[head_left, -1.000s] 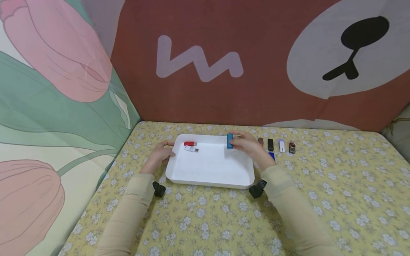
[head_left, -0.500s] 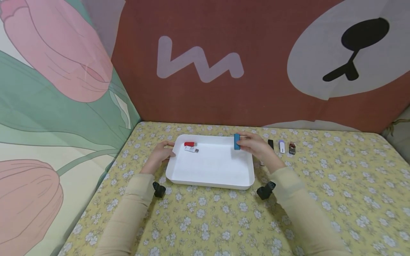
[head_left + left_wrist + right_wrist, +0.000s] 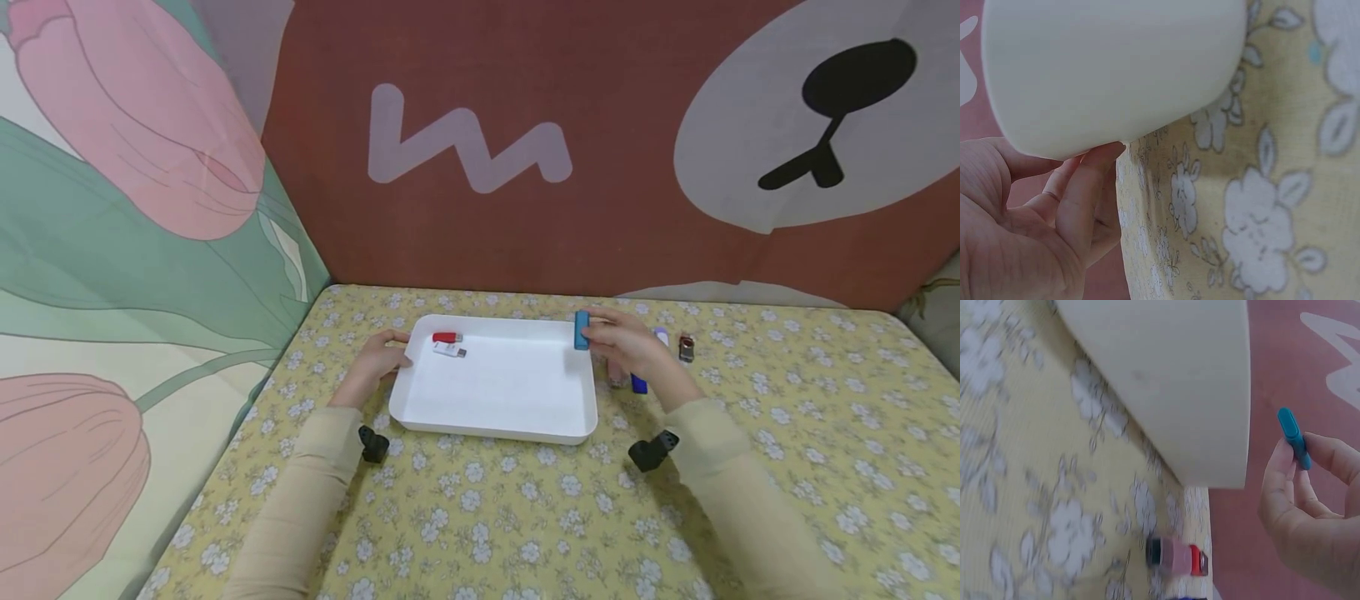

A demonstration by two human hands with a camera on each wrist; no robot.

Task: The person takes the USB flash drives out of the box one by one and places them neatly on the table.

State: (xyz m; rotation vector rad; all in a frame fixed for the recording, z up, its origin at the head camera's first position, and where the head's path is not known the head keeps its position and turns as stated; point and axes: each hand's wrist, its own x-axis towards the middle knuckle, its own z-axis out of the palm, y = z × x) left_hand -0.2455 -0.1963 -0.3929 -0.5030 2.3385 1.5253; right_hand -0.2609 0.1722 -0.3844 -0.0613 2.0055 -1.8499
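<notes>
My right hand [image 3: 628,343] pinches a teal USB stick [image 3: 581,331] between thumb and fingers, upright over the right end of a white tray [image 3: 502,396]. In the right wrist view the teal stick stands clear above the tray's edge. My left hand [image 3: 375,362] holds the tray at its left side; in the left wrist view the fingertips [image 3: 1107,152] are at the tray's underside and rim. Inside the tray, near its back left corner, lie a red USB stick [image 3: 444,337] and, just in front of it, a white USB stick [image 3: 446,349].
Right of the tray, on the flowered cloth [image 3: 480,517], lie a pinkish USB stick [image 3: 615,372], a blue one [image 3: 639,384], a purple-and-white one [image 3: 662,335] and a dark one with red [image 3: 686,347]. My right hand partly covers this group. A printed wall [image 3: 480,242] stands behind.
My right hand has moved right with the teal USB stick, from over the tray's back toward its right edge, now covering the black stick. The left hand has stayed at the tray.
</notes>
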